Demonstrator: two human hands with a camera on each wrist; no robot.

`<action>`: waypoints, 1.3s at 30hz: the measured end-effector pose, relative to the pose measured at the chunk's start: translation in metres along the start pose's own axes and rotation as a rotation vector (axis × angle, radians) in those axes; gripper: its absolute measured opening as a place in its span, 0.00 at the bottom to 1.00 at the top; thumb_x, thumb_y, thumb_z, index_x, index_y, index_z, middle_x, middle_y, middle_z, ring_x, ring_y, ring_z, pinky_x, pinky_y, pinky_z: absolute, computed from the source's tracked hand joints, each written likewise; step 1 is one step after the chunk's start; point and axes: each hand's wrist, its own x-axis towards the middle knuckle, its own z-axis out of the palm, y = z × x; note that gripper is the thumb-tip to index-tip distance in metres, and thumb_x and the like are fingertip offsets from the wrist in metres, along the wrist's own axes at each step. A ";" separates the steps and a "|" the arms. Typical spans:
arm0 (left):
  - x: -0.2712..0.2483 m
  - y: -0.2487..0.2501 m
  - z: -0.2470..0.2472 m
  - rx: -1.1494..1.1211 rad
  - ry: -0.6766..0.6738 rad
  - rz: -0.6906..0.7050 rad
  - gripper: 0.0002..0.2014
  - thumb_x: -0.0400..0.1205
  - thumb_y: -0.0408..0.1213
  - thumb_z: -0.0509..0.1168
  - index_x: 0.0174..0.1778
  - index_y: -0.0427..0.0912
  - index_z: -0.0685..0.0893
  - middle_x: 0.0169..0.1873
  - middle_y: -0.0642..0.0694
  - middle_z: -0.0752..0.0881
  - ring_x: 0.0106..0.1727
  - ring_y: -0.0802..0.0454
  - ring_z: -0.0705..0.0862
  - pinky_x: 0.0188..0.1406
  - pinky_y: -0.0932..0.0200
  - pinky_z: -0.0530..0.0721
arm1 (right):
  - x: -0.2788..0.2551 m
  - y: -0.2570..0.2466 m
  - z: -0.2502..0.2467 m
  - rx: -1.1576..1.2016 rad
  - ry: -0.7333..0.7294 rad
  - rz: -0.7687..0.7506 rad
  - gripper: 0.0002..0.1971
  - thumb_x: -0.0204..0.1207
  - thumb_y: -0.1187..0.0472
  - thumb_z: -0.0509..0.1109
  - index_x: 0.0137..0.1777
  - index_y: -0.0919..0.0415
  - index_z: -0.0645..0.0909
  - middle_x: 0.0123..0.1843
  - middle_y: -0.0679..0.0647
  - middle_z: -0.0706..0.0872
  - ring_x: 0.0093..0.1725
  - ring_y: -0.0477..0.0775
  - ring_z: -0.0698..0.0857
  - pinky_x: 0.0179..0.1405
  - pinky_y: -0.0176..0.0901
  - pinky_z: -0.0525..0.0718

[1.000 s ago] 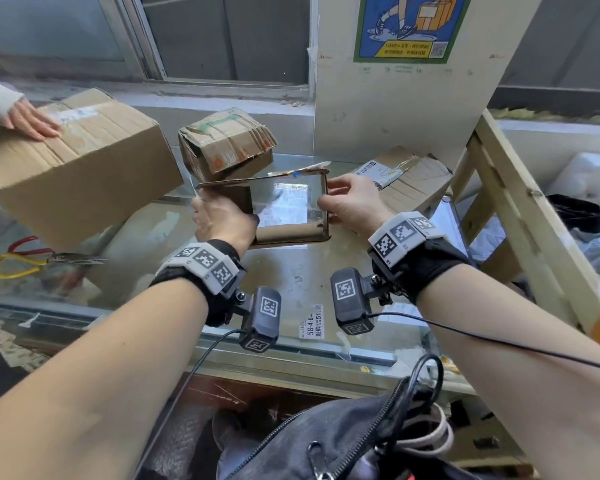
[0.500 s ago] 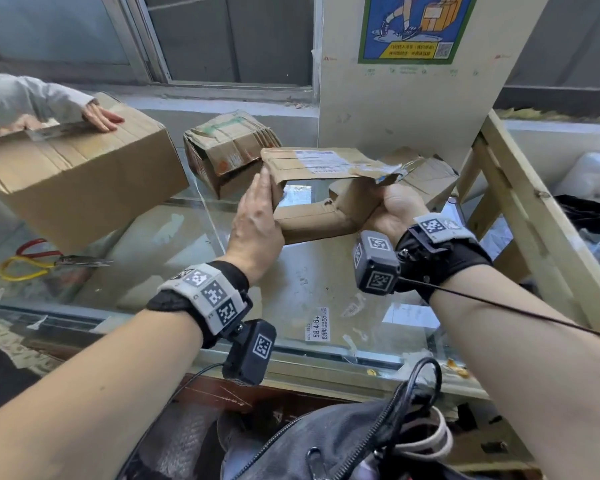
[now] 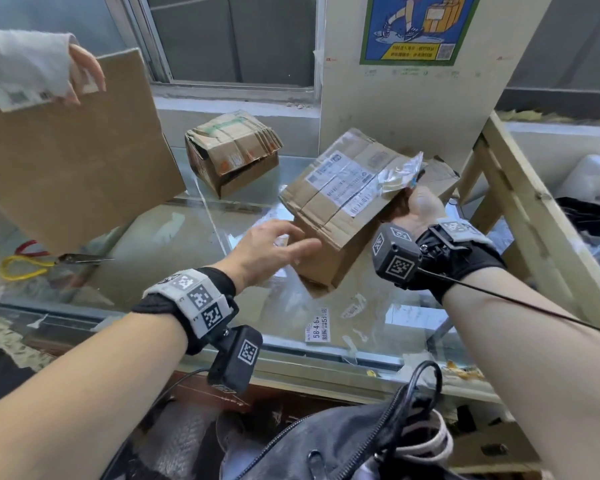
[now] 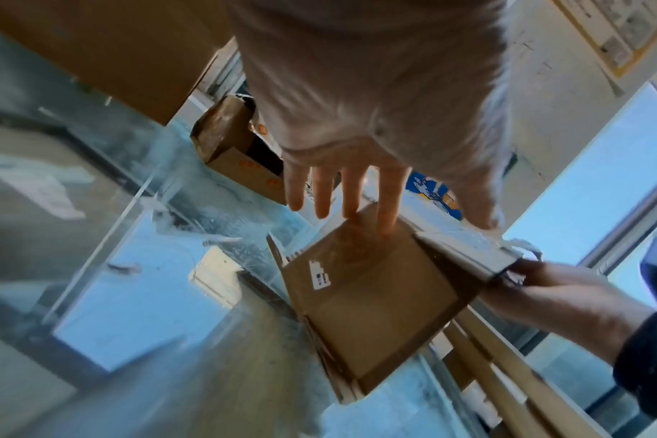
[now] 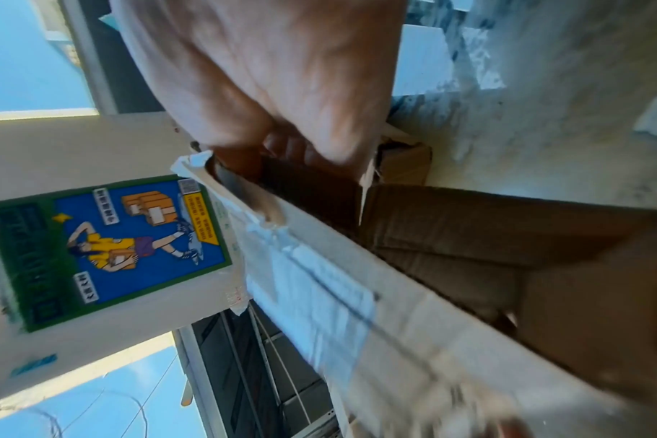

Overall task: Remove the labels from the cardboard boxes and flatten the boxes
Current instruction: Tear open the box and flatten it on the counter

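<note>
Left hand [image 3: 269, 249] stretched forward, palm down, fingers [image 4: 351, 192] straight and slightly spread, fingertips reaching the small cardboard box [image 3: 340, 202]. Right hand [image 3: 421, 207] turned palm up, fingers curled round that box's far edge, gripping it tilted above the counter. Both forearms bare, wrists banded.

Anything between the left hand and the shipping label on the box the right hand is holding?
Nothing visible. The shipping label lies exposed on the upturned face of the held box. The left hand, fingers straight, is at the box's lower near edge. The right hand grips the far end, beside the label's crumpled corner.
</note>
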 end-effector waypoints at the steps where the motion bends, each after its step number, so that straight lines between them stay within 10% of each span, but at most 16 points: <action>1: 0.002 0.001 0.000 -0.111 0.103 -0.013 0.20 0.74 0.55 0.73 0.54 0.44 0.85 0.56 0.50 0.83 0.64 0.49 0.80 0.65 0.54 0.77 | -0.002 -0.002 0.000 0.008 -0.042 -0.010 0.11 0.82 0.67 0.55 0.41 0.65 0.77 0.40 0.59 0.83 0.34 0.54 0.86 0.43 0.46 0.87; 4: 0.009 0.002 -0.009 -0.300 0.312 -0.094 0.28 0.70 0.47 0.79 0.61 0.41 0.76 0.58 0.46 0.81 0.61 0.51 0.80 0.64 0.53 0.80 | -0.007 -0.006 0.001 0.004 -0.098 -0.035 0.08 0.80 0.69 0.59 0.46 0.67 0.81 0.35 0.60 0.87 0.33 0.57 0.87 0.31 0.49 0.90; 7: 0.010 0.006 -0.022 -0.391 0.111 -0.130 0.40 0.67 0.41 0.82 0.73 0.48 0.70 0.63 0.50 0.81 0.65 0.56 0.78 0.60 0.64 0.77 | -0.010 -0.011 -0.003 0.057 -0.163 -0.041 0.14 0.85 0.63 0.55 0.42 0.64 0.80 0.23 0.55 0.85 0.20 0.50 0.84 0.19 0.37 0.82; 12: 0.003 0.021 -0.032 -0.381 -0.205 -0.097 0.28 0.65 0.30 0.82 0.60 0.48 0.83 0.55 0.49 0.89 0.59 0.55 0.86 0.68 0.53 0.80 | -0.016 -0.007 -0.007 -0.020 -0.291 0.005 0.08 0.74 0.61 0.68 0.36 0.61 0.87 0.36 0.55 0.89 0.37 0.53 0.86 0.46 0.52 0.86; 16: 0.001 0.021 -0.037 -0.241 -0.391 -0.107 0.33 0.62 0.38 0.84 0.64 0.49 0.83 0.57 0.51 0.89 0.61 0.55 0.86 0.68 0.54 0.79 | -0.017 -0.006 -0.012 -0.105 -0.307 0.059 0.14 0.85 0.58 0.56 0.43 0.59 0.81 0.35 0.55 0.89 0.37 0.53 0.89 0.42 0.53 0.88; 19: -0.002 0.025 -0.034 -0.174 -0.485 -0.129 0.26 0.70 0.33 0.80 0.63 0.47 0.83 0.55 0.52 0.89 0.58 0.58 0.86 0.66 0.59 0.80 | -0.020 -0.003 -0.011 -0.155 -0.309 0.114 0.12 0.84 0.60 0.57 0.55 0.62 0.81 0.60 0.63 0.86 0.57 0.61 0.86 0.47 0.63 0.88; 25: -0.002 0.010 -0.029 -0.265 -0.229 -0.153 0.18 0.75 0.32 0.76 0.59 0.46 0.84 0.52 0.53 0.88 0.51 0.62 0.83 0.57 0.68 0.82 | -0.020 -0.007 -0.007 -0.146 -0.280 0.076 0.14 0.82 0.69 0.56 0.62 0.67 0.80 0.54 0.64 0.88 0.56 0.63 0.85 0.36 0.57 0.90; 31: -0.007 0.000 -0.017 -0.513 -0.167 -0.212 0.18 0.71 0.30 0.77 0.55 0.45 0.86 0.51 0.48 0.90 0.52 0.56 0.88 0.55 0.62 0.84 | -0.014 -0.009 -0.006 -0.175 -0.238 0.079 0.25 0.79 0.61 0.65 0.76 0.65 0.72 0.73 0.64 0.77 0.71 0.63 0.78 0.68 0.66 0.77; 39: 0.002 -0.011 -0.007 -0.497 0.096 -0.359 0.23 0.68 0.29 0.81 0.48 0.42 0.73 0.45 0.41 0.86 0.43 0.48 0.86 0.40 0.51 0.89 | -0.015 -0.001 0.001 -0.181 -0.207 -0.024 0.22 0.86 0.45 0.53 0.48 0.58 0.83 0.50 0.57 0.88 0.50 0.56 0.87 0.55 0.50 0.86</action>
